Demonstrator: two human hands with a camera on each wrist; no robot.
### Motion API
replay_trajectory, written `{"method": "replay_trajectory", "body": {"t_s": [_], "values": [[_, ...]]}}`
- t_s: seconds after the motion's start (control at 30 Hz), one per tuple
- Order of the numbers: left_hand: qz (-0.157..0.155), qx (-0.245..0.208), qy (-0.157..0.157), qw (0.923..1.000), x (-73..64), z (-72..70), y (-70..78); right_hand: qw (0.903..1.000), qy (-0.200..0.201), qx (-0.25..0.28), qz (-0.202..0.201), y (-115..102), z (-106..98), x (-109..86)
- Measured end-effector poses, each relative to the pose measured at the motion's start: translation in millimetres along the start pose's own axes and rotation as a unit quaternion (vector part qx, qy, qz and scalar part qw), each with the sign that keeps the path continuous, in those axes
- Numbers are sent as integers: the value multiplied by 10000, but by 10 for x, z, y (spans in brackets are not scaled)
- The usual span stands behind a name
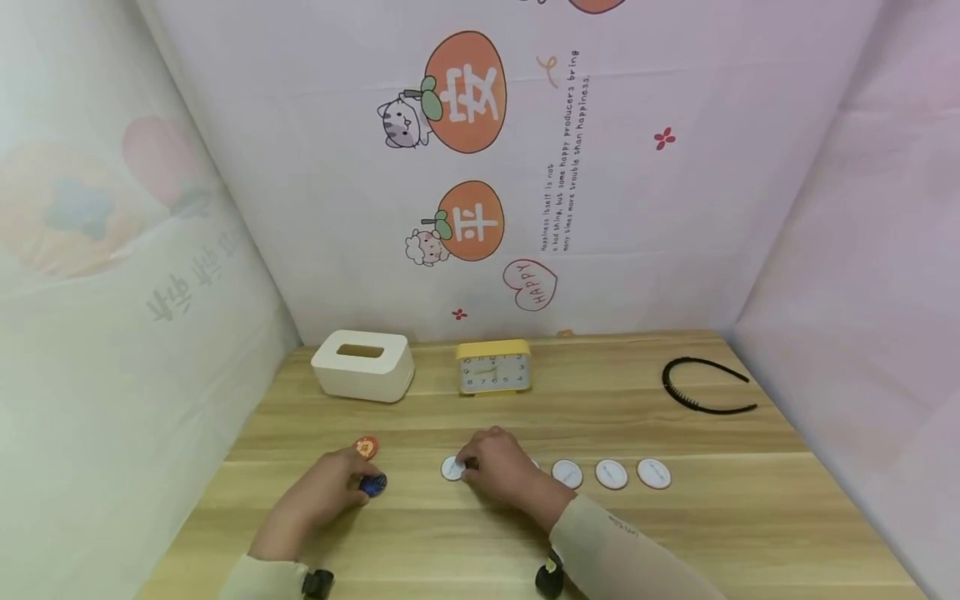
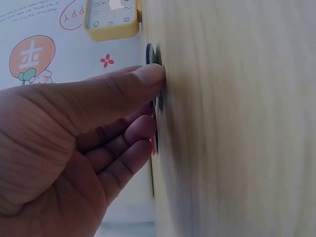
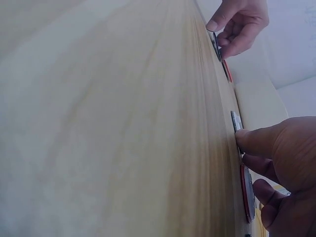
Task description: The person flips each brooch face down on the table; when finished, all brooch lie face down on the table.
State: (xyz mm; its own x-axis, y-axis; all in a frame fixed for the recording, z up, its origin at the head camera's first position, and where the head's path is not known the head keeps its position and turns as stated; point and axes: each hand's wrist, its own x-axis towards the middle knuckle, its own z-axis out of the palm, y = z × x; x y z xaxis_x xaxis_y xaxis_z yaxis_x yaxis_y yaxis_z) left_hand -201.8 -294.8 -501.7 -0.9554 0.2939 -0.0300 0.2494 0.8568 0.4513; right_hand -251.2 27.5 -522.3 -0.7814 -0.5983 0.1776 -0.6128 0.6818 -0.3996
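In the head view my left hand (image 1: 327, 487) pinches a small dark blue round disc (image 1: 374, 485) just over the wooden table. Close beyond it lies an orange disc (image 1: 366, 447) with a light picture on top. The left wrist view has the thumb (image 2: 149, 75) against the disc's edge, its face seen edge-on. Toward the middle, my right hand (image 1: 502, 465) grips the right edge of a white-faced disc (image 1: 452, 469) between thumb and fingers. In the right wrist view a red-rimmed disc (image 3: 248, 193) lies under the other fingers.
Right of my right hand, white discs (image 1: 611, 474) continue in a row, one partly hidden by that hand. Along the back stand a white tissue box (image 1: 363, 367) and a yellow clock (image 1: 493, 367). A black headband (image 1: 693, 406) lies at the right. Printed cloth walls surround the table.
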Motion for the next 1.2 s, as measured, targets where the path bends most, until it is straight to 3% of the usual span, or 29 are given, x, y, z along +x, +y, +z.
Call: {"method": "replay_trajectory", "body": {"t_s": [0.2, 0.4, 0.8, 1.0, 1.2], "values": [[133, -121, -63, 9998, 47, 52, -6, 10000, -46, 44, 75, -20, -4, -11], [392, -55, -3, 9992, 216, 119, 134, 9998, -15, 136, 114, -7, -16, -6], [81, -186, 221, 9996, 484, 246, 330, 9984, 53, 415, 387, 7, 41, 32], [79, -225, 205, 9995, 530, 246, 382, 9972, 127, 654, 351, -69, 14, 69], [124, -272, 183, 9994, 536, 264, 357, 9990, -63, 431, 134, -224, 111, 189]]}}
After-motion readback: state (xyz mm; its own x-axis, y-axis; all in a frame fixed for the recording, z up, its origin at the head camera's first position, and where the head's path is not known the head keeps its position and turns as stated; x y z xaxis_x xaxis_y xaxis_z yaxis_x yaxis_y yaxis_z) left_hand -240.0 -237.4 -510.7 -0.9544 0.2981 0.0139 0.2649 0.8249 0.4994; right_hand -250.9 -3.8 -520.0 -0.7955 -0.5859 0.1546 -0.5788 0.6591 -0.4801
